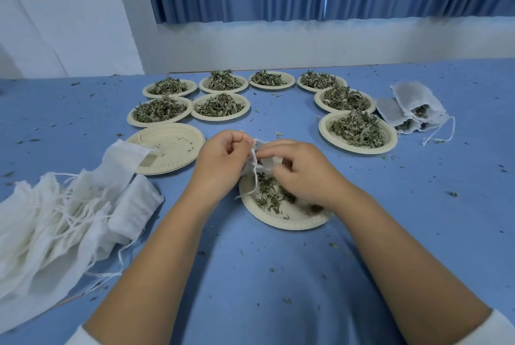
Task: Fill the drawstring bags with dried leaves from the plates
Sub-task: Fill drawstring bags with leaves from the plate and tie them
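A heap of empty white cloth drawstring bags (55, 219) lies at the left. The left hand (223, 160) pinches a small white fabric bag (255, 154) at its mouth. The right hand (298, 169) pinches the opposite edge, above a pale paper plate (278, 220) of green dried leaves (269, 191). It looks like the filling step; next the right hand must free itself to gather leaves.

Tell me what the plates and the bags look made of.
Plates: likely moulded paper pulp, matte cream, with embossed rims. Bags: thin white woven cloth, perhaps cotton gauze; semi-sheer, since leaves show through the filled bags.
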Tool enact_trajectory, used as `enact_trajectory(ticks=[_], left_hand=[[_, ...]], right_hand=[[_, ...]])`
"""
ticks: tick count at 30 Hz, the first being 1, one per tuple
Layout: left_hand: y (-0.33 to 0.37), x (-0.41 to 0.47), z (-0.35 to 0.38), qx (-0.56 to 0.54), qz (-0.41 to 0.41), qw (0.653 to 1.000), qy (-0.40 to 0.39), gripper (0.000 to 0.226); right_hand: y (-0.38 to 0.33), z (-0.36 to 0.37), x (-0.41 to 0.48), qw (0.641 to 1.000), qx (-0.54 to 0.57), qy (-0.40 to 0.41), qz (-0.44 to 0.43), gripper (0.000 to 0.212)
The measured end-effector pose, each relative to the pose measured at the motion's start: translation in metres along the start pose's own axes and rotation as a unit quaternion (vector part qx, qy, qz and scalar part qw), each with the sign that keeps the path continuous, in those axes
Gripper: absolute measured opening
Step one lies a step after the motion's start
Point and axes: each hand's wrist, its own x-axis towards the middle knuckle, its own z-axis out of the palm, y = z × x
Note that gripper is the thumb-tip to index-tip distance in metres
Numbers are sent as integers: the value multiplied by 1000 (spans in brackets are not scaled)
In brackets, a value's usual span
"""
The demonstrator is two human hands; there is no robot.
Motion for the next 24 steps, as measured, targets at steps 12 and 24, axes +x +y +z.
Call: enact_trajectory(ticks=[12,24], left_hand=[[-4,4,-5,13,-7,1000,17,14],[-3,7,-10,11,-2,999,41,17]], right_hand=[[19,-26,-1,975,-138,-110,137,34],[7,0,-3,982,-96,-153,55,43]])
